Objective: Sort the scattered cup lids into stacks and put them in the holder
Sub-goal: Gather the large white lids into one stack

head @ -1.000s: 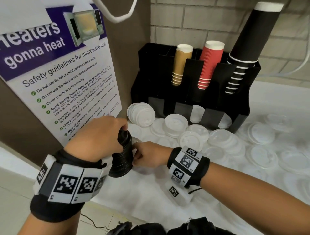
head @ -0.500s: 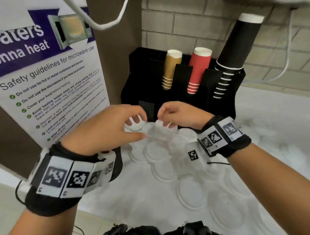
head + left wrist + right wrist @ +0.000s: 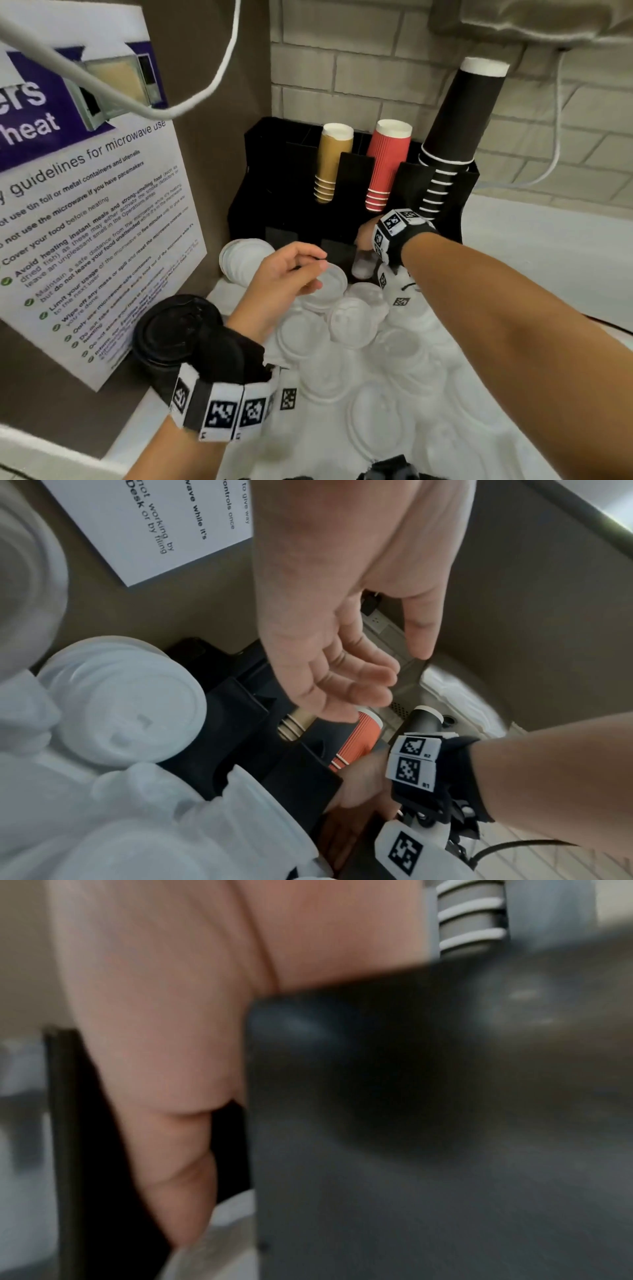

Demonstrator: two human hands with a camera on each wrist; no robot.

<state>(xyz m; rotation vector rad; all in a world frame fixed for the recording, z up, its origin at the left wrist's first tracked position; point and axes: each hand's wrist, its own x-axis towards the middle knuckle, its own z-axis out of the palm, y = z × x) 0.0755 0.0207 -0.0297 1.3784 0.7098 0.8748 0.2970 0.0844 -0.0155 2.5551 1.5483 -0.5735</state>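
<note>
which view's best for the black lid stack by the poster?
Head view: the black lid stack stands beside the poster, top lid and ribbed side visible, partly behind the left hand's wristband. Left wrist view shows only white lids and the holder; right wrist view is blurred, no stack.

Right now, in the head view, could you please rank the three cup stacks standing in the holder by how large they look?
1. black cup stack, clearly the tallest and widest.
2. red cup stack.
3. tan cup stack, slimmer than the red, though close to it in height.
All three stand in the holder at much the same distance.
</note>
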